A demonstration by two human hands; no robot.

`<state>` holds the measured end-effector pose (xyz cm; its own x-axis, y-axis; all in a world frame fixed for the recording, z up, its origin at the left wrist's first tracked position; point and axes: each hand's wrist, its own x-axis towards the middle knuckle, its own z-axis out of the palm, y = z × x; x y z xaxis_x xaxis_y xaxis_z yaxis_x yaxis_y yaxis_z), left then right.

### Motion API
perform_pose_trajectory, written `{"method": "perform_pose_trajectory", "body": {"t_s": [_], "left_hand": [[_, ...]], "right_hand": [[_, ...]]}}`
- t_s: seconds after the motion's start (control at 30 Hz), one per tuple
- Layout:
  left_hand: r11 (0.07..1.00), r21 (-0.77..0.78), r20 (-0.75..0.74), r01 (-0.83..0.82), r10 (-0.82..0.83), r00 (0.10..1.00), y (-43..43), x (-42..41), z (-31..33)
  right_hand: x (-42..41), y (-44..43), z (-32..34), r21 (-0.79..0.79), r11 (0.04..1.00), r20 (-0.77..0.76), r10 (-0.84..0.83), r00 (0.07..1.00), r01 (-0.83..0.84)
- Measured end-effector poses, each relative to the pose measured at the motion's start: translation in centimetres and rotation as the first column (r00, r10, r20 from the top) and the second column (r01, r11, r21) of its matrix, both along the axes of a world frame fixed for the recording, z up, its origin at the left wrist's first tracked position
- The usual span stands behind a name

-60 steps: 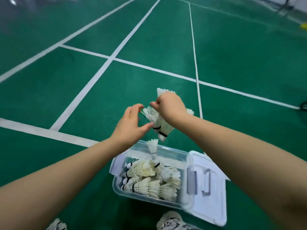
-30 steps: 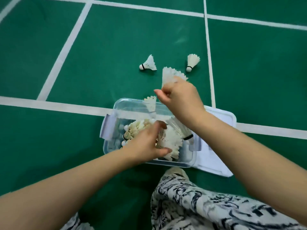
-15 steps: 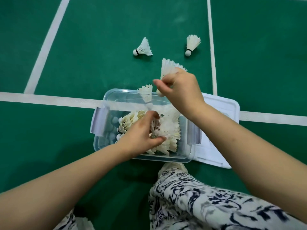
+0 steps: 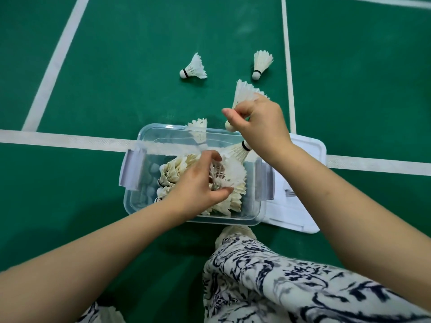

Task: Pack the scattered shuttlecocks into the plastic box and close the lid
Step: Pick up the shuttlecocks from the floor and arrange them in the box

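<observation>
My left hand [image 4: 198, 183] presses shuttlecocks flat in the box [image 4: 193, 220]; my right hand [image 4: 258, 122] grips more shuttlecocks [image 4: 245, 92], ready to add.

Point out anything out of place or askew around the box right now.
Two shuttlecocks lie loose on the green floor beyond the plastic box. One shuttlecock stands upright against the far wall, poking above the rim. The lid lies off, beside the box's right side.
</observation>
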<state>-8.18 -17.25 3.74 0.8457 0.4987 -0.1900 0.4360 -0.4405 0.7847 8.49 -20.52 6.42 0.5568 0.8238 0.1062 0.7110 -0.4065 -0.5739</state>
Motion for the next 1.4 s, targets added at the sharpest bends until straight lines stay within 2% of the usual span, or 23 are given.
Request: {"method": "perform_pose_trajectory", "body": {"t_s": [0.23,0.3,0.4,0.47,0.53,0.7,0.8,0.93,1.0,1.07,1.17,1.27,1.4], "left_hand": [[0.994,-0.081,0.015,0.075,-0.074,0.997,-2.2,2.4,-0.7],[0.989,-0.071,-0.054,0.128,-0.132,0.99,-2.6,2.7,-1.3],[0.961,0.025,-0.185,0.275,-0.266,0.946,-2.8,2.6,-2.0],[0.947,0.055,-0.202,0.317,-0.3,0.932,-2.8,2.6,-2.2],[0.954,0.043,-0.175,0.296,-0.285,0.942,-2.9,2.6,-2.2],[0.994,-0.038,-0.053,0.107,-0.109,0.993,-3.0,2.8,-2.2],[0.992,-0.031,-0.095,0.122,-0.124,0.988,-3.3,3.0,-2.3],[0.969,0.052,-0.222,0.24,-0.223,0.949,-2.7,3.3,-2.5],[0.931,0.1,-0.28,0.35,-0.312,0.908,-2.2,3.0,-2.7],[0.854,0.183,-0.343,0.488,-0.409,0.845,-1.8,2.9,-2.9],[0.646,0.277,-0.481,0.712,-0.548,0.685,-1.4,3.5,-3.0],[0.469,0.285,-0.631,0.836,-0.565,0.532,-1.2,4.1,-2.7],[0.426,0.304,-0.699,0.852,-0.508,0.504,-1.1,4.7,-2.4]], "right_hand": [[-0.2,0.0,0.0,-0.007,1.0,-0.014,0.002,1.0,-0.002],[-0.2,0.0,-0.2,-0.007,1.0,-0.014,-0.002,1.0,0.002],[-0.2,-0.1,-0.3,-0.009,1.0,-0.018,-0.001,1.0,0.001],[-0.2,-0.2,-0.3,-0.008,1.0,-0.024,0.0,1.0,0.0],[-0.2,-0.2,-0.3,-0.004,1.0,-0.029,0.0,1.0,0.0],[-0.3,-0.2,-0.1,-0.004,1.0,-0.028,0.005,1.0,-0.005],[-0.4,-0.2,-0.1,-0.006,1.0,-0.033,0.007,0.999,-0.007],[-0.6,-0.3,-0.1,-0.012,1.0,-0.044,0.011,0.999,-0.011],[-0.7,-0.3,0.0,-0.012,1.0,-0.04,0.011,0.999,-0.011],[-0.7,-0.4,0.1,-0.013,1.0,-0.043,0.005,0.999,-0.006],[-0.8,-0.4,0.0,-0.015,1.0,-0.045,0.009,0.999,-0.01],[-0.9,-0.4,0.1,-0.013,1.0,-0.045,0.009,0.999,-0.01],[-0.8,-0.3,0.1,-0.013,1.0,-0.048,0.004,0.999,-0.005]]}}
